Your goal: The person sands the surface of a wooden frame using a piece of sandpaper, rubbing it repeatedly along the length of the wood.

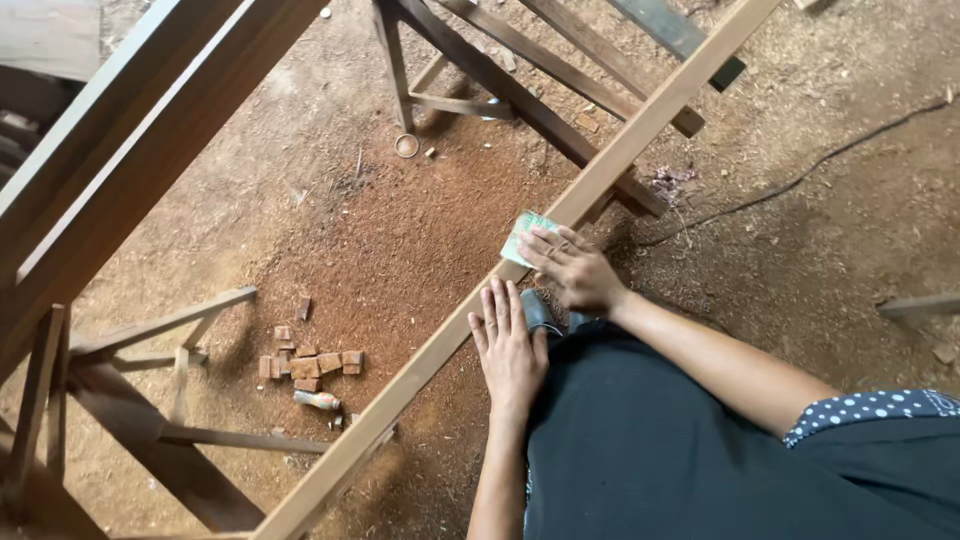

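A long pale wooden batten (pixel 640 135) runs diagonally from the lower left to the upper right. My right hand (pixel 572 268) presses a folded piece of greenish sandpaper (pixel 524 234) flat against the batten. My left hand (pixel 508 345) lies flat, fingers together, on the batten just below the right one, holding nothing.
Sawdust covers the dirt floor (pixel 400 230). A wide wooden frame (pixel 110 170) stands at the left, trestle legs (pixel 180 350) below it. Several small wood blocks (pixel 310 363) lie on the floor. Another trestle (pixel 520 90) and a black cable (pixel 800 175) are at the top right.
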